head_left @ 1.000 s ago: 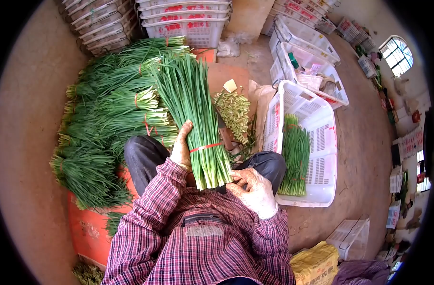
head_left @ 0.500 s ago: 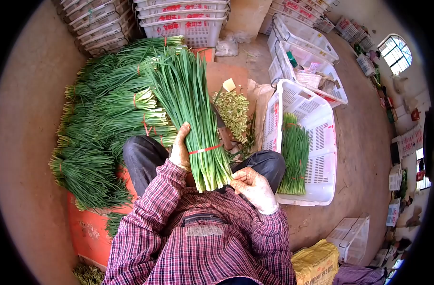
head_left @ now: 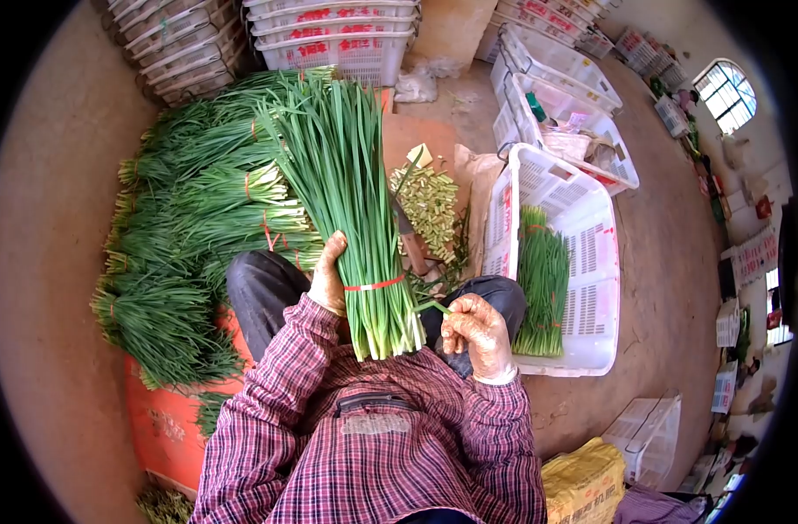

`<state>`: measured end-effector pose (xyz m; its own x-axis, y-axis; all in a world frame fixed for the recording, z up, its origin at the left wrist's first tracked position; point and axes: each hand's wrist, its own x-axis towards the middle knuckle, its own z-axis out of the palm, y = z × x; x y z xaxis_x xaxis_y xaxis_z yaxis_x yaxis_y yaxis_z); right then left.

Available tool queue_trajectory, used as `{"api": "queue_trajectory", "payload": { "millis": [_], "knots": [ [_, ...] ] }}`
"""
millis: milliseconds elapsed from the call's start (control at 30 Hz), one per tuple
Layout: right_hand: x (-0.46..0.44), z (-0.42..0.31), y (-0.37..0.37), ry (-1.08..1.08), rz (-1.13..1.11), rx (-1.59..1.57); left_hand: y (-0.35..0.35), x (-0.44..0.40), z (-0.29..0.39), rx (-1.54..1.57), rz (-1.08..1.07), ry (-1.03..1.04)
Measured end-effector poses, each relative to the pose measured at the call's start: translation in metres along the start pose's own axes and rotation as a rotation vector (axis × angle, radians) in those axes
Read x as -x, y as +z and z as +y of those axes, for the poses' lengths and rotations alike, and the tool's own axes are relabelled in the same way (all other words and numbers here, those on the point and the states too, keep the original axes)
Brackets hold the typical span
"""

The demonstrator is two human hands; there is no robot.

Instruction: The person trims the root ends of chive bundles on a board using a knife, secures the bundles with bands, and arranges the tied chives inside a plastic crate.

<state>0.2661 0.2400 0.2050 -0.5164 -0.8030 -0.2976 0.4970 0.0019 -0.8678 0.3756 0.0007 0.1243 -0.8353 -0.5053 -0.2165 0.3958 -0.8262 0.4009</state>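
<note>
A large bunch of garlic chives (head_left: 351, 192), tied with a red band (head_left: 373, 286), stands in front of me with its pale cut ends toward my body. My left hand (head_left: 329, 275) is wrapped round its left side, near the band. To the right of the cut ends, my right hand (head_left: 478, 332) pinches a thin green chive blade (head_left: 432, 306) that sticks out from the bunch's lower right side. Both hands wear thin, stained gloves. A knife (head_left: 411, 240) lies just beyond the bunch, partly hidden by it.
Many tied chive bunches (head_left: 216, 210) are heaped at the left. Chopped stem ends (head_left: 429, 205) lie in a pile ahead. A white plastic crate (head_left: 591, 332) at the right holds more chives (head_left: 541, 279). Stacked crates (head_left: 333, 44) stand behind, and a yellow sack (head_left: 584, 485) lies at lower right.
My right hand has moved a little to the right, away from the cut ends, drawing a green blade outward. The bunch has shifted slightly left and down in my left hand.
</note>
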Motion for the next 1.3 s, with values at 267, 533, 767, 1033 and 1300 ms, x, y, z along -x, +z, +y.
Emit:
{"api": "queue_trajectory", "payload": {
  "millis": [267,533,767,1033,1300],
  "knots": [
    [0.001,0.009,0.017,-0.341,0.113,0.728,0.005,0.003,-0.001,0.011,-0.035,0.025],
    [0.006,0.009,0.023,-0.683,-0.044,1.17,0.001,-0.004,-0.002,0.111,-0.009,0.011],
    [0.007,-0.004,0.032,-0.486,-0.052,0.969,0.0,-0.001,-0.004,0.115,0.022,0.005],
    [-0.001,0.012,0.035,-0.614,0.267,1.3,0.003,0.001,-0.013,0.007,0.012,0.087],
    [-0.013,0.019,0.032,-0.416,0.333,1.167,-0.002,0.003,-0.012,-0.06,-0.087,0.123]
  ]
}}
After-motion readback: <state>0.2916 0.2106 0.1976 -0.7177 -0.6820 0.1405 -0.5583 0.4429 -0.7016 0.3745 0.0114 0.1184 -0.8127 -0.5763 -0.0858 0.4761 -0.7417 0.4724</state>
